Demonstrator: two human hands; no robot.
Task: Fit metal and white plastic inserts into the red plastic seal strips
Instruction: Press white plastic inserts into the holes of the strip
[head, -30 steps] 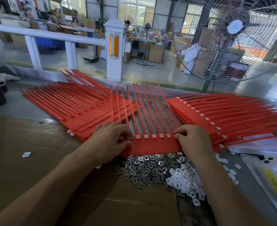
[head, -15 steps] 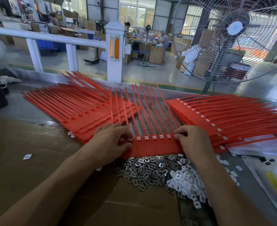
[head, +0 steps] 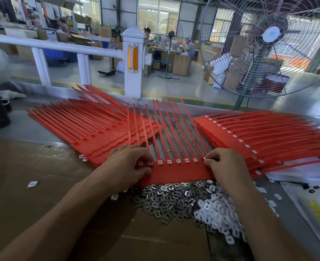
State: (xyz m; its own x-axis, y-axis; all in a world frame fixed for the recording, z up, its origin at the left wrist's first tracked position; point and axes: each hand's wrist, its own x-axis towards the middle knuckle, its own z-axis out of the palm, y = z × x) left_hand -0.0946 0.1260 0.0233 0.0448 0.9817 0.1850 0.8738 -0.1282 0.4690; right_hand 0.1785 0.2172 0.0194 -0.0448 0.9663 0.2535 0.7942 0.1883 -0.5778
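A red seal strip [head: 176, 169] lies flat in front of me, its tails fanning away, with white inserts seated in most of its sockets. My left hand [head: 126, 162] rests on the strip's left end, fingers curled over the leftmost sockets. At the rightmost socket my right hand [head: 225, 163] pinches a small white insert [head: 204, 158]. Below the strip lies a heap of metal inserts [head: 166, 201] and, to its right, a heap of white plastic inserts [head: 217, 213].
A stack of red strips with open sockets [head: 91, 129] lies at the left, a stack with white inserts fitted [head: 259, 136] at the right. Brown cardboard [head: 23, 176] covers the table. A large fan [head: 268, 44] stands behind. A white bag with a yellow label [head: 317, 213] lies at the right.
The hands have barely moved along the strip. My right hand's fingertips now hold a white insert at the rightmost socket.
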